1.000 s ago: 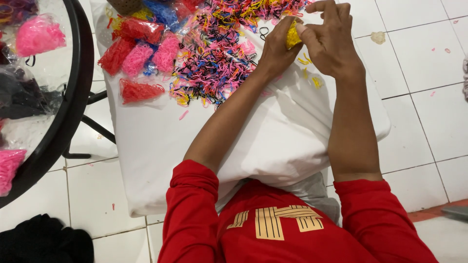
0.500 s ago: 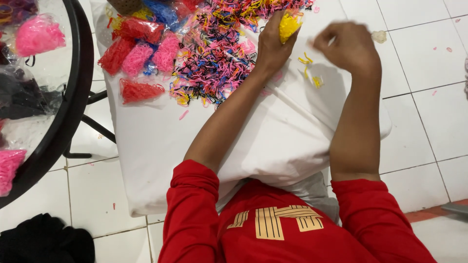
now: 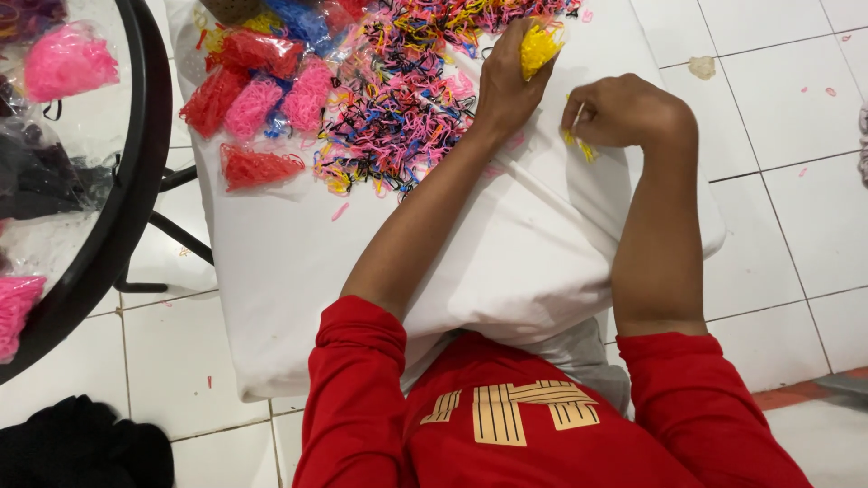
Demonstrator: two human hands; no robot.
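Moved: since half a second ago the right hand has dropped away from the left hand and come down onto the white cushion; the left hand has hardly shifted.
Left fingers: closed around a small clear bag of yellow bands, which sticks up above the fingertips.
Right fingers: curled tight, thumb and forefinger pinching a few loose yellow bands that hang just under the knuckles against the cushion.
Beside the left fingers: a mixed heap of coloured bands lies touching the palm's outer side and spreads away from it.
Beyond the heap: packed red and pink bags sit well apart from both hands.
Past the right knuckles: white floor tiles with a few stray specks.
Far from both hands: a round glass table carrying a pink bag.
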